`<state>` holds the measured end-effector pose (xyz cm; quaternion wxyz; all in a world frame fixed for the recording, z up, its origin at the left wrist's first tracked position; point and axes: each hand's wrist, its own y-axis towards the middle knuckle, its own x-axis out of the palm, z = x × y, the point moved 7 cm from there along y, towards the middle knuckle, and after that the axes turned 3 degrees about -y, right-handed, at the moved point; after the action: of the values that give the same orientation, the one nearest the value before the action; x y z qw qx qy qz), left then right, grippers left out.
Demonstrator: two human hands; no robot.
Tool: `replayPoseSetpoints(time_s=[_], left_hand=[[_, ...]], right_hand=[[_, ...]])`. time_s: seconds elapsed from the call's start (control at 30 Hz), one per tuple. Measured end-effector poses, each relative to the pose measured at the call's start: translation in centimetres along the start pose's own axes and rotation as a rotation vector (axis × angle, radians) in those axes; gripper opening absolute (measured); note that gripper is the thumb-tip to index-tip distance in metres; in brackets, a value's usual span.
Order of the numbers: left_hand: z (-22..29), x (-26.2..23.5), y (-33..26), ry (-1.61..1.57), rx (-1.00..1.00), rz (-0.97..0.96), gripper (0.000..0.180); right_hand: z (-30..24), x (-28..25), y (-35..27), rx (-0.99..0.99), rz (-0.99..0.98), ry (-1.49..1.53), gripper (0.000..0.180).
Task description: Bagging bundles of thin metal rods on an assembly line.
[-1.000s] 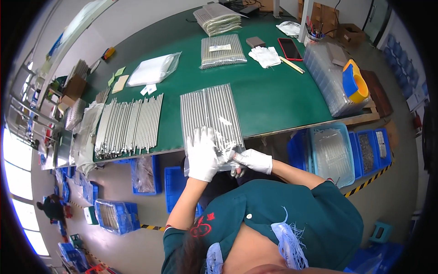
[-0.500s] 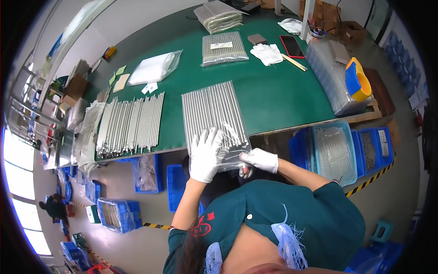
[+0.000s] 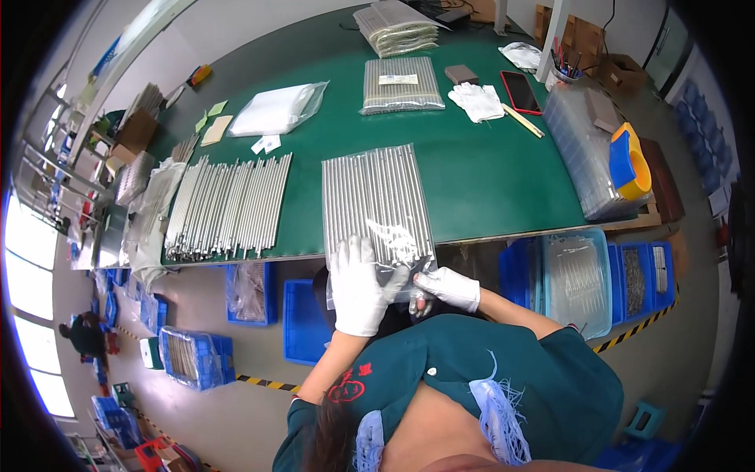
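Observation:
A clear plastic bag (image 3: 377, 189) packed with a row of silver metal tubes lies at the table's front edge, its near end overhanging. My left hand (image 3: 359, 293), in a white glove, rests on the near part of the bag with its fingers stretched out flat. At the bag's near right corner, my gloved right hand (image 3: 452, 289) pinches the plastic between thumb and fingers; bare fingertip skin shows below. To the left of the bag, many loose silver tubes (image 3: 228, 206) lie side by side on the green table (image 3: 487, 181).
A stack of empty clear bags (image 3: 275, 110) and another filled bag (image 3: 403, 86) lie farther back. Toward the right are white gloves (image 3: 476, 102), a phone (image 3: 521, 93), a cutter knife (image 3: 522, 122) and a tape dispenser (image 3: 631, 161). Blue bins (image 3: 303, 318) stand below the table.
My view has shifted slightly. The left hand's thumb has spread away from its fingers and the hand sits a little lower on the bag. My right hand keeps its pinch on the corner.

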<state>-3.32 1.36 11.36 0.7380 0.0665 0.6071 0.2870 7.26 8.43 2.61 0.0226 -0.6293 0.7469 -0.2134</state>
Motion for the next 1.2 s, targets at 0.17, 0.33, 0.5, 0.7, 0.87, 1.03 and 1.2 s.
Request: replayPoseSetpoints(time_s=[0.17, 0.33, 0.5, 0.7, 0.87, 1.03, 1.2], left_hand=[[0.0, 1.2, 2.0, -0.014, 0.117, -0.097, 0.072], [-0.2, 0.6, 2.3, -0.108, 0.133, -0.072, 0.071], [-0.5, 0.7, 1.8, -0.051, 0.146, -0.041, 0.063], [-0.7, 1.5, 1.1, 0.002, 0.252, -0.079, 0.045], [-0.2, 0.9, 0.5, -0.118, 0.195, 0.002, 0.032], [0.0, -0.1, 1.2, -0.189, 0.158, 0.023, 0.027], [-0.3, 0.6, 1.1, -0.177, 0.219, 0.104, 0.031]], right_hand=[[-0.8, 0.0, 0.0, -0.032, 0.002, -0.067, 0.057], [-1.8, -0.5, -0.2, -0.101, 0.042, -0.058, 0.057], [-2.1, -0.2, -0.4, -0.055, 0.013, -0.097, 0.052], [0.8, -0.4, 0.4, 0.007, 0.035, -0.059, 0.056], [0.3, -0.2, 0.4, -0.029, 0.021, -0.091, 0.054], [0.2, 0.2, 0.7, -0.041, 0.013, -0.049, 0.058], [-0.5, 0.1, 0.5, -0.083, 0.027, -0.148, 0.058]])
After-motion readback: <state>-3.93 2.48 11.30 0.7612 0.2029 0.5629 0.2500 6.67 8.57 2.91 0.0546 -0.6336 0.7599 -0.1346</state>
